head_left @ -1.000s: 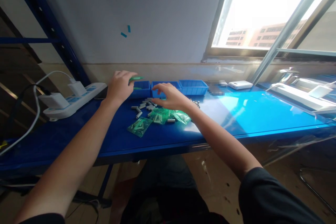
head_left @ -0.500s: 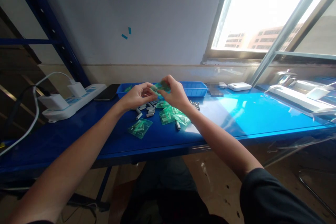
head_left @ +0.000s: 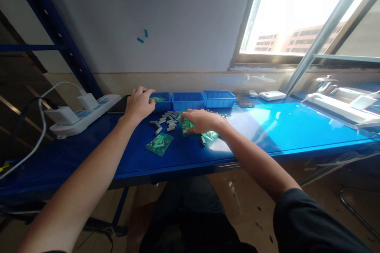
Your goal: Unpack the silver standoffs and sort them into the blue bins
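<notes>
My left hand reaches to the leftmost small blue bin, fingers stretched to its rim and holding nothing; a small green plastic bag lies inside that bin. My right hand rests on a pile of green bags on the blue table, fingertips curled onto one of them. Several short grey metal pieces lie scattered between my hands. One filled green bag lies apart, nearer to me. A loose grey piece sits by my right wrist.
Two more blue bins line the wall side. At the left are a white power strip with chargers and a dark phone. A white box sits by the window, and white devices lie far right.
Half a second ago both hands held a green bag together above the pile. Now my left hand has carried a bag to the left bin, and my right hand has dropped onto the pile.
</notes>
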The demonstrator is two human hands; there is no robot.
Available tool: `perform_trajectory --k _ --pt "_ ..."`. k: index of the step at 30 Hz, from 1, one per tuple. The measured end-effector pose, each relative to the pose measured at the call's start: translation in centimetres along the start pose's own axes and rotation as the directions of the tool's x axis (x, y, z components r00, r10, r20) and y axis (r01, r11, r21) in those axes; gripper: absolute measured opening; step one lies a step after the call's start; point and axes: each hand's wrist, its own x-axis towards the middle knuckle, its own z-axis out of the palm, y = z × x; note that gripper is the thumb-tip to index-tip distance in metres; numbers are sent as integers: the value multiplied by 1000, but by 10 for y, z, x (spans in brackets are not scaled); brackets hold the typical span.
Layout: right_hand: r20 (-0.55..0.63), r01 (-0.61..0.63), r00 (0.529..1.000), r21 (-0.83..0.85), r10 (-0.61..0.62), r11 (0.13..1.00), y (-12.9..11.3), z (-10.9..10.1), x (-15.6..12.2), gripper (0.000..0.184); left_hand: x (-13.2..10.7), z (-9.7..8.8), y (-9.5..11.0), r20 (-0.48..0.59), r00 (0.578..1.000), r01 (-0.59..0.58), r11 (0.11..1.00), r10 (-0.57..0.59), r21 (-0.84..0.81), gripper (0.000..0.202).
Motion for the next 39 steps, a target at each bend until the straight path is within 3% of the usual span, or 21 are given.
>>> perform_trajectory --k 3,6,8,10,12,13,15,18,20,22,24,26,28,31,33,34,36,38,39 --pt "-188 80 980 58 -67 995 -4 2 6 47 -6 -4 25 17 998 -52 953 60 -299 37" --pt "-437 114 899 146 -40 983 -7 -1 11 45 -11 -12 53 178 957 -57 754 228 -655 48" --pt "-540 138 842 188 -16 972 -7 -2 13 45 -14 -16 67 193 933 -69 678 304 -732 48" --pt "-604 168 797 196 -16 966 -7 -3 15 46 -13 -19 71 105 966 -106 734 236 -671 37" --pt "-638 138 770 182 10 974 -5 -3 15 47 -8 -20 64 -41 992 -122 858 118 -498 30" --pt "-632 91 774 164 33 982 -4 -2 16 47 -4 -20 57 -105 991 -118 913 83 -390 28" --pt "-541 -28 838 87 71 996 -1 0 15 51 3 -16 38 -148 986 -107 977 80 -182 30" --pt "-242 -112 966 -92 87 989 4 4 15 51 8 -5 9 27 994 -109 994 109 -12 36" --pt "-119 -118 988 -147 101 982 5 6 15 38 5 1 2 98 990 -106 994 105 10 42" --pt "-158 -154 978 -127 133 980 5 6 17 25 -1 3 7 110 983 -137 988 144 -71 45" --pt "-300 -170 943 -51 147 984 4 4 19 23 -7 3 22 136 964 -190 947 230 -258 52" --pt "-444 -93 890 42 102 995 3 2 21 23 -11 1 39 191 930 -196 862 314 -467 59" --pt "-548 46 836 108 21 993 2 1 23 22 -13 -3 54 208 919 -163 804 335 -572 53" --pt "-645 166 764 151 -30 974 1 1 23 27 -8 -10 61 120 970 -137 889 209 -438 31" --pt "-657 112 753 164 24 980 2 -2 21 39 -1 -15 52 19 998 -49 972 55 -230 26" --pt "-631 44 773 160 67 986 3 -4 19 44 2 -17 44 -25 1000 12 991 -15 -131 27" --pt "-488 -119 858 114 160 986 9 -8 13 46 6 -17 24 -41 995 95 995 -94 19 29" --pt "-226 -223 948 36 226 974 18 -13 7 48 7 -12 2 35 995 93 989 -98 119 33" --pt "-88 -238 967 3 238 971 22 -14 5 49 6 -8 -7 71 993 88 986 -99 142 35"
